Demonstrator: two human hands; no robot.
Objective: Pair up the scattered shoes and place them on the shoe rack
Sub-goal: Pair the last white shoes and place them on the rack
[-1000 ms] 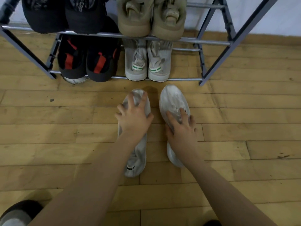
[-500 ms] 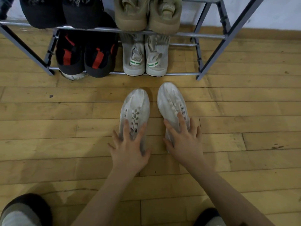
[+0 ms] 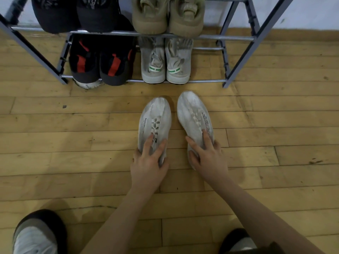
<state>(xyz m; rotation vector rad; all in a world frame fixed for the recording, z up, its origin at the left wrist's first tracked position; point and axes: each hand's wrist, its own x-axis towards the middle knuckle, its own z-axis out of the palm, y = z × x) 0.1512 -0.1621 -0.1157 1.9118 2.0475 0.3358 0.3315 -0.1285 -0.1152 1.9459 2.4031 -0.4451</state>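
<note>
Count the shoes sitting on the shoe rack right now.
8. Upper shelf: black pair at left, tan pair beside it. Lower shelf: black-and-red pair, grey pair. Higher shelves are out of view.

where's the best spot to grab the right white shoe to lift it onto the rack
By the heel collar, from behind and above. The right white shoe lies upright with its toe toward the rack, and the right hand already covers its near end.
</note>
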